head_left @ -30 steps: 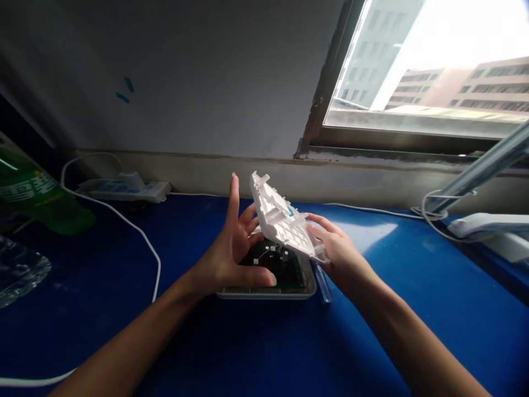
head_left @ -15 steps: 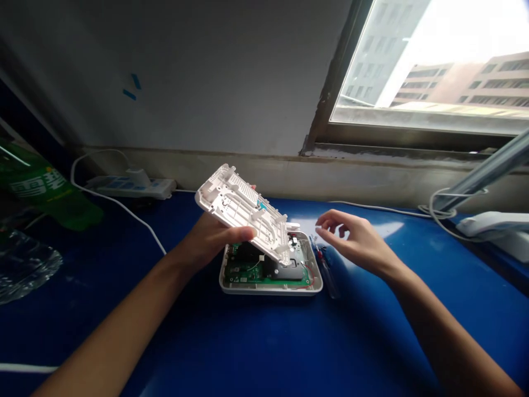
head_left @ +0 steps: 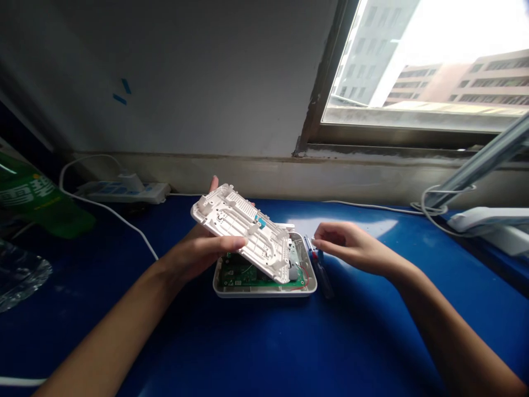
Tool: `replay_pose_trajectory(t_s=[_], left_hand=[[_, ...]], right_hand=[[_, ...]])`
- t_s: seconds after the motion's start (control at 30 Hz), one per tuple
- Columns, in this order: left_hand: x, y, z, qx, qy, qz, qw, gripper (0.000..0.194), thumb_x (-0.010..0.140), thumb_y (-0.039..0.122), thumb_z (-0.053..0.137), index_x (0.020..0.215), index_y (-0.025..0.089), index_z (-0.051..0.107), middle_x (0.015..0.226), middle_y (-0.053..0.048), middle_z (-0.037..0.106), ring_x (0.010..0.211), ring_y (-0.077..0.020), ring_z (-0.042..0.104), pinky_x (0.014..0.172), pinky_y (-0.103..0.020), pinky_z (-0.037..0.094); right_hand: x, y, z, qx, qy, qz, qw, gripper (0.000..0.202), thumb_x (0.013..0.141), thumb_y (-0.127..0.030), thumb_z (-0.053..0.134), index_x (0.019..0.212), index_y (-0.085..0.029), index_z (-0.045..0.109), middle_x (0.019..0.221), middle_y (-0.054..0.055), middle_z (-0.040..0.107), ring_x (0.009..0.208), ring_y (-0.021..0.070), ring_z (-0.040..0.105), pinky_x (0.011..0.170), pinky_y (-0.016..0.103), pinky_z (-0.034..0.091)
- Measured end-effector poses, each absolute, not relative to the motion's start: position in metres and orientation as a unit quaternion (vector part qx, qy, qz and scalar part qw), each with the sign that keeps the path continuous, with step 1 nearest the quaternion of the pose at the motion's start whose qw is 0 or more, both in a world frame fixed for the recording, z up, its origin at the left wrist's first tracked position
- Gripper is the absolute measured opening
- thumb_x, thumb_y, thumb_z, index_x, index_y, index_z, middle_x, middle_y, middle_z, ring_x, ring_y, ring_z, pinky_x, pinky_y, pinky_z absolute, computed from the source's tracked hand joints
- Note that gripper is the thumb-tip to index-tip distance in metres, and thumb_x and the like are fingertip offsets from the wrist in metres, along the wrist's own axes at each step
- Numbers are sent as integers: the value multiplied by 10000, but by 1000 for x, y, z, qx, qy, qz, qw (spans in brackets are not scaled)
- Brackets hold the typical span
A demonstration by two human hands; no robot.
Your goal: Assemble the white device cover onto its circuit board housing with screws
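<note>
My left hand [head_left: 202,247] grips a white plastic cover [head_left: 243,229], thumb on its inner face, tilted with its right end low over an open white device [head_left: 264,294]. Inside the device show a green circuit board [head_left: 248,275], a grey metal part and thin red wires; the cover hides the rest. My right hand [head_left: 339,240] is at the device's right side, thumb and index finger pinched together over a screwdriver [head_left: 324,275] and small items on the table. What the pinch holds, if anything, is too small to make out.
Blue table [head_left: 256,347]. On the left stand a green bottle [head_left: 41,198], a clear plastic item [head_left: 20,275] and a power strip [head_left: 124,191] with a white cable. A metal arm [head_left: 475,165] with a white base is at the right, below the window.
My left hand has lowered the cover closer to the open device, covering more of its board. The fingers of my right hand have closed into a pinch near the screwdriver.
</note>
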State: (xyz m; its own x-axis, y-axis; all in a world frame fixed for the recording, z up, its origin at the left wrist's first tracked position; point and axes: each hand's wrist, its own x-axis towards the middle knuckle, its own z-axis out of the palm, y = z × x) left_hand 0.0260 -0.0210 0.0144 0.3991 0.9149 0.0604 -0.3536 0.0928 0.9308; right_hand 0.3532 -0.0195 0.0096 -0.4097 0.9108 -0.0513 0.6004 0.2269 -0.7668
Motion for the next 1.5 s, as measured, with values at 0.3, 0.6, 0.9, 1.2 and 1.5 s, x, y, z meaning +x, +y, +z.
replay_pose_trajectory(t_s=[0.3,0.6,0.9,1.2,1.5], left_hand=[[25,-16,25,329,345,558,679,791,800,138,639,1540,345,447,1287,-62,694,1148,-321,705,893,-487,642],[10,-7,31,213,309,611,697,408,825,177,624,1226,201,691,1159,-78,739,992,-264,739,837,-401,651],[2,-3,30,311,409,532,673,629,684,-7,613,1267,230,596,1122,-87,716,837,-256,767,656,-319,634],[4,-6,27,406,382,540,631,796,794,46,654,1511,357,506,1182,-64,732,963,-265,756,795,-354,642],[10,-11,29,425,356,538,635,774,817,74,669,1521,349,500,1192,-55,731,994,-268,743,837,-353,618]], right_hand=[[338,-23,17,-440,-629,550,329,378,867,-466,797,1110,-182,741,814,47,716,614,144,628,578,267,545],[332,-21,10,-467,-562,588,346,405,767,-416,891,1101,-197,821,1104,118,792,929,229,755,814,313,602],[323,-20,4,-490,-615,477,392,393,692,-496,911,912,-179,841,772,93,780,709,236,724,648,331,593],[317,-22,2,-465,-752,228,408,274,899,-468,743,852,-212,832,856,87,739,690,194,657,568,299,530],[307,-30,2,-439,-775,154,427,90,923,-302,741,912,-228,792,836,50,774,694,199,710,669,334,591]])
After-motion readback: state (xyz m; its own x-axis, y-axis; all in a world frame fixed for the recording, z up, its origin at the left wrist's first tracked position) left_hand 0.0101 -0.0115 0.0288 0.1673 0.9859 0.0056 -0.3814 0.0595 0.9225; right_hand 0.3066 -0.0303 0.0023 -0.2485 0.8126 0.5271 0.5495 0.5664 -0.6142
